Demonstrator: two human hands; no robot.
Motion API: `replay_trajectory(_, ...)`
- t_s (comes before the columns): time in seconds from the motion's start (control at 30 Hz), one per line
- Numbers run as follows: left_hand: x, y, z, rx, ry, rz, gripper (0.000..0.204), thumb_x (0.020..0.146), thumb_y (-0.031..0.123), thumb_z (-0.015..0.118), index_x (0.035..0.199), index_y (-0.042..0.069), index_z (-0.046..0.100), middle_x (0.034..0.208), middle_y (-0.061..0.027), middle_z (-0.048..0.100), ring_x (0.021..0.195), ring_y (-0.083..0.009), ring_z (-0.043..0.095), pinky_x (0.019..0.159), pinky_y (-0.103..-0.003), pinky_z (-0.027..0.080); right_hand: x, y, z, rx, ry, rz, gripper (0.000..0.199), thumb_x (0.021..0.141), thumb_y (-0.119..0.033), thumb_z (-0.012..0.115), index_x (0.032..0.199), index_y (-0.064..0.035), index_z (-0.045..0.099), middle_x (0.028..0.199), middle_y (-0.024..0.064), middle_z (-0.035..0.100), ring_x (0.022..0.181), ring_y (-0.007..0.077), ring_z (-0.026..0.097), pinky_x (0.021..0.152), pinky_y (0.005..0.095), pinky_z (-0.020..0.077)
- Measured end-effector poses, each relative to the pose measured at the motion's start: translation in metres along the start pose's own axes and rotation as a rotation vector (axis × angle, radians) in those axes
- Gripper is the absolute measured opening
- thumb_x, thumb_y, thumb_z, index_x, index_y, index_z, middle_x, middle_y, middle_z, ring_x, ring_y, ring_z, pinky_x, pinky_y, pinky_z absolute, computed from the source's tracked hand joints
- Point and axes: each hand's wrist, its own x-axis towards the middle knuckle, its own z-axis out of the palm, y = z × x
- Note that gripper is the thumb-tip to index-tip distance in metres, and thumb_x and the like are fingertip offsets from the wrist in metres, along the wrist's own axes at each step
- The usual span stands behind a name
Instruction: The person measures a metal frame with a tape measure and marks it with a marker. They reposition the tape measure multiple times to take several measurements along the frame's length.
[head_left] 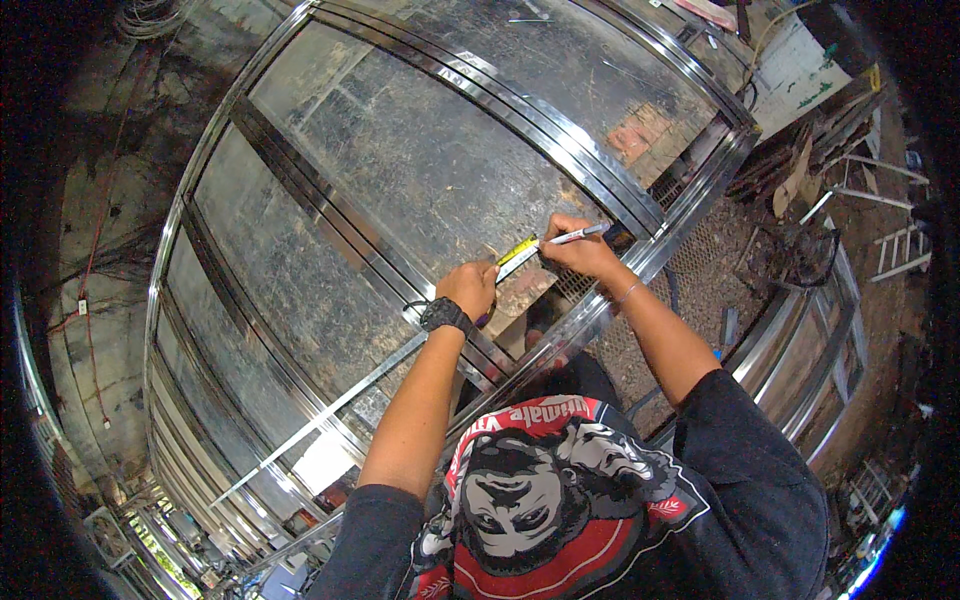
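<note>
My left hand (470,286), with a black wristwatch on the wrist, presses a yellow measuring tape (517,257) flat against a large shiny steel door frame (420,160). My right hand (578,247) grips a white marker pen (583,234) with its tip at the tape, near the frame's lower right rail. Both forearms rise from my dark printed shirt at the bottom edge. A loose narrow steel strip (330,410) runs diagonally from below my left wrist toward the lower left.
The frame's rails (560,130) cross the sheet panels in pairs. Wire mesh (700,270) and bare dirt ground lie to the right. More steel frames (810,350) lean at the right, with scrap metal and wood (800,170) behind. A grimy wall with cables (90,250) stands left.
</note>
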Motion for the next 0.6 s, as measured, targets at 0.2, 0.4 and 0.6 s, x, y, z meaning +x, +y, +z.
replay_trajectory(0.2,-0.001,-0.001,-0.002,0.017,-0.005,0.005,0.037,0.103,0.042,0.059,0.098,0.009,0.076,0.087,-0.0218,0.074,0.085,-0.0454,0.071,0.073,-0.056,0.054,0.004,-0.013,-0.004,0.304,0.156,0.179,0.026,0.099,-0.027,0.073,0.102,-0.0013,0.073,0.098,0.0065,0.077,0.091,0.0186,0.071,0.082,0.0336,0.0557)
replay_trajectory(0.4,-0.007,0.009,-0.001,0.086,0.055,0.004,0.032,0.104,0.039,0.057,0.106,0.012,0.074,0.098,-0.0192,0.074,0.095,-0.0438,0.070,0.081,-0.055,0.053,0.010,-0.005,0.000,0.002,0.028,-0.204,0.034,0.100,-0.028,0.070,0.121,-0.0019,0.075,0.113,0.0119,0.077,0.106,0.0223,0.072,0.096,0.0367,0.0539)
replay_trajectory(0.6,-0.006,0.003,0.005,0.024,0.097,0.059,0.030,0.103,0.035,0.061,0.112,0.009,0.072,0.102,-0.0205,0.069,0.095,-0.0436,0.068,0.083,-0.054,0.052,0.018,-0.003,0.001,0.117,-0.066,-0.022,0.025,0.098,-0.019,0.074,0.117,-0.0035,0.076,0.110,0.0082,0.077,0.104,0.0170,0.069,0.093,0.0327,0.0535)
